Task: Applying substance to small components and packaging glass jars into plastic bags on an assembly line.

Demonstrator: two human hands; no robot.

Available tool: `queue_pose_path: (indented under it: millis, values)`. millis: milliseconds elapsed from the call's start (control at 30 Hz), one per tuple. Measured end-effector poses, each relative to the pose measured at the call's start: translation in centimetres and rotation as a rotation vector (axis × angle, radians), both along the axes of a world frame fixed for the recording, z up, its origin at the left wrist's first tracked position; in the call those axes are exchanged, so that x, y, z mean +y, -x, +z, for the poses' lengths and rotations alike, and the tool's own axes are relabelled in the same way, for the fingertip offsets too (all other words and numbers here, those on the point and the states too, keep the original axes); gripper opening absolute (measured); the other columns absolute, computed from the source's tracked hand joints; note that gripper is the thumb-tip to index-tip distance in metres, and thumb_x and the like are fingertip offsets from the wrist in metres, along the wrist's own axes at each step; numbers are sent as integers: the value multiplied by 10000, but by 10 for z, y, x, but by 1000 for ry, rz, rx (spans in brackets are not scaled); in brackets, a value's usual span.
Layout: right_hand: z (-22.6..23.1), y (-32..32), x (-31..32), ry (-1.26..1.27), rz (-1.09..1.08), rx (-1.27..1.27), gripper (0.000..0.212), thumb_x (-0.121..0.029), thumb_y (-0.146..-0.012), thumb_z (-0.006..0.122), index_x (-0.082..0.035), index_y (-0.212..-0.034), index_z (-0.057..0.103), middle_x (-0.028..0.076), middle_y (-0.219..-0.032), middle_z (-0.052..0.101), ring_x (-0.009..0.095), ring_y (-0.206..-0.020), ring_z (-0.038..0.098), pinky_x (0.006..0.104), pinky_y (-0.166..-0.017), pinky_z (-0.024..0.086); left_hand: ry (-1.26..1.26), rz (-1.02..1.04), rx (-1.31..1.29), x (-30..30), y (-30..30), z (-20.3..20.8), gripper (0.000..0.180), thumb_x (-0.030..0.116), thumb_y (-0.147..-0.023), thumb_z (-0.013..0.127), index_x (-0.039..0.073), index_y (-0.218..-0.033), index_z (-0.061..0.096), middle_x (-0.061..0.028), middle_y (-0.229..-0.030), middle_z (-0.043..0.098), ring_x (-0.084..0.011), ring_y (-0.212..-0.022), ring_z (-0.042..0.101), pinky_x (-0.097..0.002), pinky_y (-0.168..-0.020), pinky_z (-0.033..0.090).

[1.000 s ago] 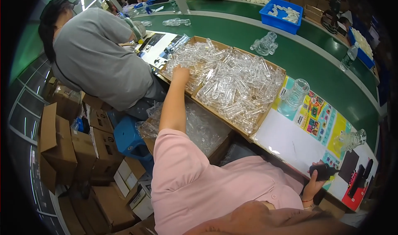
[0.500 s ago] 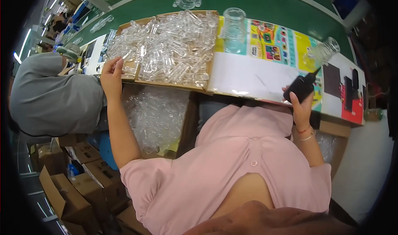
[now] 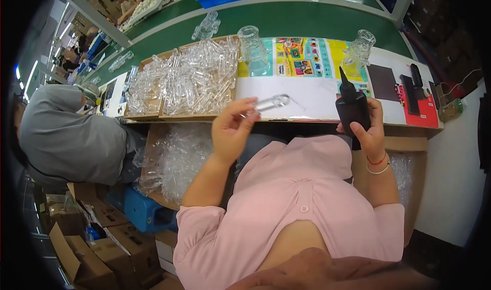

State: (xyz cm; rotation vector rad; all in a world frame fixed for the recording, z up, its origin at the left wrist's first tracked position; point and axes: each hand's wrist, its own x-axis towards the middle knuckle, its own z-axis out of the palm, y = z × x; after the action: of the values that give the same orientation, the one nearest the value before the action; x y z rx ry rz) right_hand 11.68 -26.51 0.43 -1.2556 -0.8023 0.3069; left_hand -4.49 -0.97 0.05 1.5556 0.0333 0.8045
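Over the white part of the work surface [image 3: 302, 98], my left hand [image 3: 232, 131] pinches a clear, elongated plastic piece [image 3: 271, 104] with a rounded end. My right hand [image 3: 371, 124] is wrapped round a black squeeze bottle [image 3: 353, 111], its pointed nozzle tilted upward. To the left, a shallow cardboard tray [image 3: 199, 114] is heaped with clear plastic pieces [image 3: 197, 75] of a similar look. A clear, jar-like part [image 3: 254, 52] stands just right of the tray. Another clear, jointed part [image 3: 359, 49] stands beyond the bottle.
A person in grey [image 3: 76, 131] sits close on my left. At right lie a dark square [image 3: 382, 80], a black bar-shaped object [image 3: 410, 93] and a red sheet [image 3: 423, 117]. Below the bench are a box of clear plastic bits [image 3: 179, 162], a blue stool [image 3: 146, 210] and cartons [image 3: 128, 233].
My left hand has moved right from the tray's left end and now visibly holds a clear piece. The black bottle's nozzle has swung to point upward in my right hand. The view has shifted.
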Motion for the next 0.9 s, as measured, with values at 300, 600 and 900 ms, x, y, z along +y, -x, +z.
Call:
queue_pose_path:
  millis: [300, 600, 900]
  values:
    - [57, -24, -3, -303, -226, -38, 636, -316, -706, 734, -26, -1161, 397, 71, -979, 538, 156, -847, 570, 260, -743, 487, 203, -213, -63, -35, -32, 6, 261, -63, -754, 627, 14, -976, 515, -192, -1114, 559, -120, -923, 550, -253, -829, 439]
    - [73, -28, 74, -644, -47, 448, 419, -390, -882, 468, -1, -1038, 485, 95, -915, 530, 137, -787, 523, 239, -601, 442, 89, -117, -193, -39, -50, 0, 318, -123, -702, 645, -19, -979, 528, -208, -1073, 560, -227, -1000, 562, -290, -782, 504]
    - [69, -12, 81, -336, -152, -60, 469, -373, -807, 613, 18, -1037, 494, 83, -958, 535, 135, -806, 541, 237, -672, 468, 97, -89, -225, -32, -55, -4, 352, -151, -692, 633, -1, -988, 515, -215, -1091, 549, -232, -1011, 556, -291, -803, 492]
